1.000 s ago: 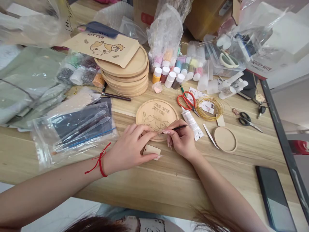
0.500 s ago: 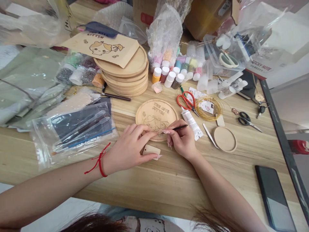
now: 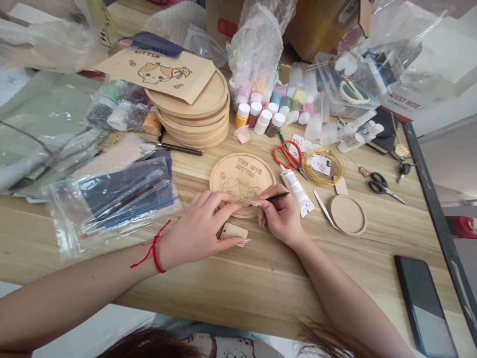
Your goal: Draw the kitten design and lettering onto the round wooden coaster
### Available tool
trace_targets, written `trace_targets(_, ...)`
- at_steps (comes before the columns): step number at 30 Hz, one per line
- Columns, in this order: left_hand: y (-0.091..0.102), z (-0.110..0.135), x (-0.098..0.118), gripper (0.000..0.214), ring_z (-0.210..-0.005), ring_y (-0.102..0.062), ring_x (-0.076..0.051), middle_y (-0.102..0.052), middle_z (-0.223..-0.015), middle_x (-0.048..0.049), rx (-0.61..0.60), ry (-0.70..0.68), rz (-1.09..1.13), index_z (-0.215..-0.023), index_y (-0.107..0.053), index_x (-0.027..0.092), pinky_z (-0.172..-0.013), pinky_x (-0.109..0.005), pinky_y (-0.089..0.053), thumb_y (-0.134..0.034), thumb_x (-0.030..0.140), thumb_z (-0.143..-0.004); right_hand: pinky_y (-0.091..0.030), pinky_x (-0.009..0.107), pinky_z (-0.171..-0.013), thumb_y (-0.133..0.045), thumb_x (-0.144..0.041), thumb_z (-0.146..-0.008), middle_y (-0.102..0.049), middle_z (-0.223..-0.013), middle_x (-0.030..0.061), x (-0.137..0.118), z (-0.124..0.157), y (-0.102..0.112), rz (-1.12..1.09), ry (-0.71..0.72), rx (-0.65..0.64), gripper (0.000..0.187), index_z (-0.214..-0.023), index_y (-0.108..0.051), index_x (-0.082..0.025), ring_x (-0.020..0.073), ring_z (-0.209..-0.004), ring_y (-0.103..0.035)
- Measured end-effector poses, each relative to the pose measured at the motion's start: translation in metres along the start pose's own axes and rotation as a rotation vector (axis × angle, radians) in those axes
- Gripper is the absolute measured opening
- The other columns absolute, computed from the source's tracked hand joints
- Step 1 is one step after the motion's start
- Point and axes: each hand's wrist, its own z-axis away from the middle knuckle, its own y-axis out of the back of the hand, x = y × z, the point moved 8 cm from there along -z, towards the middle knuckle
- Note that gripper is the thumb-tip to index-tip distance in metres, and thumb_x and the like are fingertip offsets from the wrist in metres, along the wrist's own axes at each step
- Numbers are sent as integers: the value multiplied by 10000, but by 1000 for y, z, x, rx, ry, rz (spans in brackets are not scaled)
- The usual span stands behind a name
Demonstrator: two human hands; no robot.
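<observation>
L hand (image 3: 199, 228) on wood disc (image 3: 242, 171), R hand (image 3: 281, 216) just beside, pinching brush (image 3: 278, 197), tip hidden in grip.

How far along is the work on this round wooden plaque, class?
The plaque already carries engraved lettering and a cat outline. In hand: the right hand holds a fine brush to it, the left hand steadying it. Still left: capped paint pots and a bare wooden tag.

Round engraved wooden plaque (image 3: 242, 174) lying flat, lettering above a line-drawn cat, thin dark-handled paintbrush (image 3: 278, 197) pinched in the right hand (image 3: 282, 217), left hand (image 3: 199, 229) resting across the plaque's lower edge, its thumb touching a small wooden tag (image 3: 233, 231)
</observation>
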Motion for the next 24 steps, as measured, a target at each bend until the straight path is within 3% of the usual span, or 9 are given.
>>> trace_targets(7, 0, 0, -1, 584, -1055, -538, -297, -569, -1135, -115, -3, 7, -12, -1236, -586, 182, -903, -459, -467, -675, 572, -810, -377, 232, -325, -675, -375, -871, -546, -484, -75, 6, 1, 3, 22, -37, 14, 222, -831, -529, -213, 98, -334, -485)
trace_targets(24, 0, 1, 0, 589, -1055, -544, -295, -568, -1136, -117, 14, 2, -1, -1238, -579, 177, -906, -460, -467, -682, 566, -808, -371, 224, -321, -676, -348, -871, -537, -489, -81, 4, 1, 3, -21, -27, 23, 208, -821, -524, -215, 87, -330, -470)
